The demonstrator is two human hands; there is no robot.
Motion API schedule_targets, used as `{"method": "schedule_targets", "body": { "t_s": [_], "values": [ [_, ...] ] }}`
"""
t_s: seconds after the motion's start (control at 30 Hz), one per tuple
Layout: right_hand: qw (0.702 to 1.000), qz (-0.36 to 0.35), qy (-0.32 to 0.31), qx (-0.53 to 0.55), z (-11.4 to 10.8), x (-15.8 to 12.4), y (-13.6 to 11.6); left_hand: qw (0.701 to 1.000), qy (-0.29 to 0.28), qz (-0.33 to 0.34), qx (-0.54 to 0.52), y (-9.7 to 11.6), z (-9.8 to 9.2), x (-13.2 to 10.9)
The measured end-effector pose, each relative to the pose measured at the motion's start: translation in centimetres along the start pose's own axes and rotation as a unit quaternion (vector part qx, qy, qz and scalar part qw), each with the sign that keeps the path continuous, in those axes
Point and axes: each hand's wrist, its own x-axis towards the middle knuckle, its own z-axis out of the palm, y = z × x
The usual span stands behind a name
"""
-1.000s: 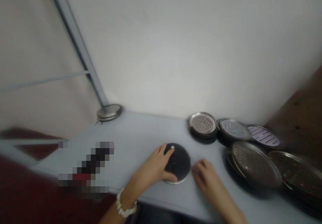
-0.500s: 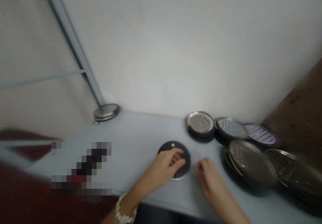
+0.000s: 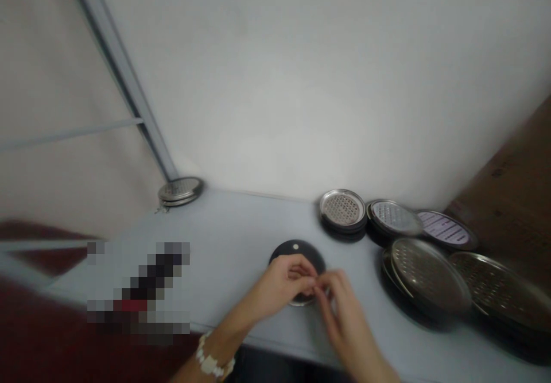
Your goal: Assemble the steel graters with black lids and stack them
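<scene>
Judging the risks first: the dark round disc (image 3: pixel 297 255) lies flat near the front edge of the pale grey table (image 3: pixel 241 222), so a push toward the person could send it over that edge. A slip of the fingers could also knock it sideways into the stacked perforated steel discs (image 3: pixel 426 282) just to its right, and these stacks, overlapping one another, could then slide or topple. The steel rim (image 3: pixel 301 302) of the disc appears smooth, so a poor hold on it would be the likely cause of a slip.

The room is closed off by a white wall (image 3: pixel 301 84), with a pale metal frame upright (image 3: pixel 124 78) on the left and a brown board (image 3: pixel 508 188) on the right. Dark red cloth (image 3: pixel 34 314) is seen at the lower left. A single steel disc (image 3: pixel 179 190) is set in the far corner of the table, and an object on the table is hidden by a pixelated patch (image 3: pixel 138 291).

The left hand (image 3: pixel 282 285), with a white beaded bracelet (image 3: pixel 210 357) at its wrist, and the right hand (image 3: pixel 344 308) are held together over the near right part of the disc. The curled fingertips (image 3: pixel 316 282) meet there. Whether anything is clamped between them cannot be told.
</scene>
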Motion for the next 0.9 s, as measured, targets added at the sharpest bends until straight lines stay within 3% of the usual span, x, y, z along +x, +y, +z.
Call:
{"method": "schedule_targets", "body": {
  "t_s": [0.13, 0.4, 0.6, 0.9],
  "values": [
    [0.998, 0.017, 0.041, -0.045, -0.9, 0.3, 2.1, 0.999, 0.043, 0.025, 0.023, 0.3, -0.6, 0.3],
    [0.972, 0.003, -0.026, -0.232, -0.7, 0.0, 8.4, 0.979, 0.129, 0.069, 0.143, 0.6, -2.0, 0.5],
    [0.958, 0.020, -0.049, -0.281, -0.9, -0.2, 9.0, 0.967, 0.118, 0.086, 0.210, 0.9, -1.8, 0.3],
    [0.944, 0.039, -0.126, -0.301, -0.9, -1.4, 8.5, 0.990, 0.063, 0.056, 0.113, -0.7, 0.4, 0.7]
  ]
}}
